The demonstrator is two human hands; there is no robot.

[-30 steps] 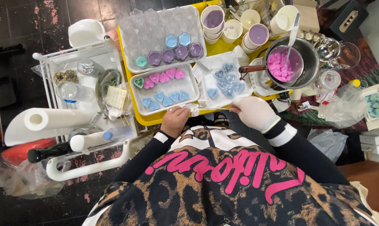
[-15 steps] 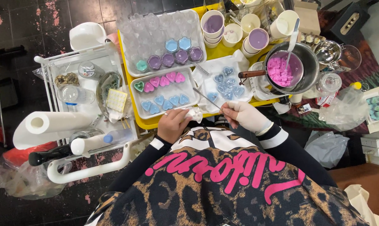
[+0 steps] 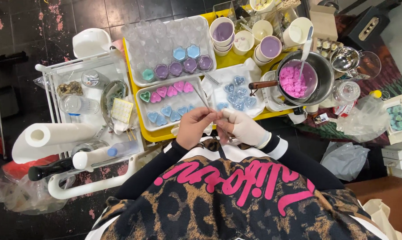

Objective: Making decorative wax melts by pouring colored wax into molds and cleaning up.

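My bare left hand (image 3: 195, 126) and my gloved right hand (image 3: 242, 126) meet close together at the near edge of a yellow table (image 3: 156, 134). Between their fingers they pinch a thin metal rod (image 3: 202, 97) that angles up over a white tray (image 3: 143, 120) of pink and blue heart-shaped candles (image 3: 169, 92). A bit of white tissue sits under the left fingers. Behind it a larger tray (image 3: 136, 76) holds clear moulds, some filled with purple, blue and green wax.
A steel pot (image 3: 327, 73) of pink wax chunks with a spoon stands at right. Paper cups (image 3: 223, 31) of purple and cream wax sit behind. A white cart (image 3: 54, 71) at left carries a paper towel roll (image 3: 50, 133), jars and bottles.
Both hands drew together toward my body. The rod, lying level between spread hands a second ago, swung up to point over the heart tray.
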